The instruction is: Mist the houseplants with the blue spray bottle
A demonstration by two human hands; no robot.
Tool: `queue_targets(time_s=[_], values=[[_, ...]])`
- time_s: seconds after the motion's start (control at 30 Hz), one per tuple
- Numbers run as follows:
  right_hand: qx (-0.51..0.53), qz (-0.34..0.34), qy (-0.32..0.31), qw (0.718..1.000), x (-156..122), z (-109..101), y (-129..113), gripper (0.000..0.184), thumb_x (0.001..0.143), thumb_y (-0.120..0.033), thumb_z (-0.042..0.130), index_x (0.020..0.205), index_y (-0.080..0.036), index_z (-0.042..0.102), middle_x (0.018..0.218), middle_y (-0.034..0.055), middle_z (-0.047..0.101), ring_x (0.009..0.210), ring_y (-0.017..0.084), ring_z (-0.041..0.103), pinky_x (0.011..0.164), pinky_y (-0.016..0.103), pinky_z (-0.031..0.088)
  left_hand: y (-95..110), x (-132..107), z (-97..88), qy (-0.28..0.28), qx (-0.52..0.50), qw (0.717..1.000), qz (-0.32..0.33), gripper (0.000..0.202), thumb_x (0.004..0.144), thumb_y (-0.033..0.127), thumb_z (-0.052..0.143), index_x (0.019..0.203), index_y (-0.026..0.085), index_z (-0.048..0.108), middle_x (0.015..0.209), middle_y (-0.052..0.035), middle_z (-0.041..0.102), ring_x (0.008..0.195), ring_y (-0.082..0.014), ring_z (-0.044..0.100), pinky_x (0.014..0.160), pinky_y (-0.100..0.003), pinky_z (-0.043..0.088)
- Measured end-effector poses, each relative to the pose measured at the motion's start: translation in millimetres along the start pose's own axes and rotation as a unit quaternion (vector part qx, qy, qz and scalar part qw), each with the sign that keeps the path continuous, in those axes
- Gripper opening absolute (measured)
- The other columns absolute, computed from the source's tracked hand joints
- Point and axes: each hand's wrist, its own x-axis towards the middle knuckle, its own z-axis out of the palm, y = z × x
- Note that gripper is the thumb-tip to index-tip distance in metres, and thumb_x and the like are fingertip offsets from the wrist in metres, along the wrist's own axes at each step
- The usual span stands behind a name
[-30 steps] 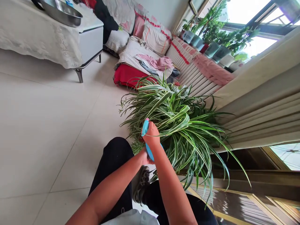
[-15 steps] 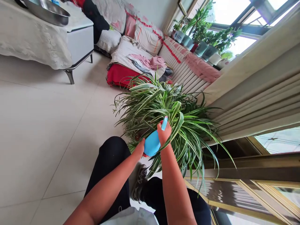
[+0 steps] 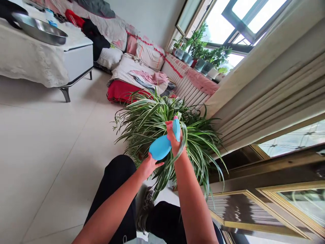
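A blue spray bottle (image 3: 160, 147) with pink parts at its head is tilted over a big spider plant (image 3: 142, 118). My right hand (image 3: 174, 140) is closed around the bottle's neck, just under the spray head. A long striped leaf lies across the right wrist. At the bottle's base is my left hand (image 3: 149, 166), its fingers spread and its thumb against or very near the bottom. Green-and-white leaves fan out around both hands, and the plant's pot is mostly hidden beneath them.
A covered table (image 3: 78, 56) with a metal basin (image 3: 42, 32) stands at the far left. Behind the plant is a couch with a red-sided seat (image 3: 119, 90) and clothes. Potted plants (image 3: 200, 62) line the window ledge. A curtain (image 3: 254, 81) and gold-trimmed panels (image 3: 233, 206) are at right.
The spray bottle has been raised and tilted, showing more of its head. My left hand's fingers have spread at the base. The camera view has shifted, moving the room leftward.
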Motion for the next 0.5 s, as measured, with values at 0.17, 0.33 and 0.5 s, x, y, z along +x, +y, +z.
queue_targets(time_s=[0.17,0.33,0.5], values=[[-0.113,0.031,0.076,0.99,-3,6,25,0.025,0.086,-0.029,0.042,0.104,-0.019,0.056,0.083,0.006,0.061,0.077,0.022,0.06,0.072,0.041,0.053,-12,11,-6.1,0.008,-0.036,0.999,-0.038,0.047,0.086,0.056,0.05,0.114,0.019,0.064,0.121,-0.0119,0.066,0.113,-0.0294,0.06,0.1,-0.053,0.042],[-0.124,0.021,0.081,0.989,8,18,39,0.03,0.079,-0.02,0.041,0.106,-0.016,0.053,0.086,0.0085,0.061,0.086,0.025,0.06,0.087,0.049,0.048,-10,13,-1.4,0.02,-0.052,0.997,-0.056,0.043,0.092,0.049,0.041,0.116,0.02,0.061,0.114,-0.0112,0.07,0.107,-0.0272,0.063,0.1,-0.054,0.042],[-0.109,0.005,0.029,0.994,8,44,22,0.044,0.075,-0.017,0.043,0.119,-0.016,0.047,0.104,0.0092,0.062,0.091,0.021,0.061,0.087,0.039,0.049,2,7,-0.6,0.054,-0.082,0.995,-0.022,0.045,0.091,0.051,0.041,0.12,0.023,0.058,0.118,-0.0092,0.068,0.112,-0.0302,0.061,0.094,-0.055,0.046]])
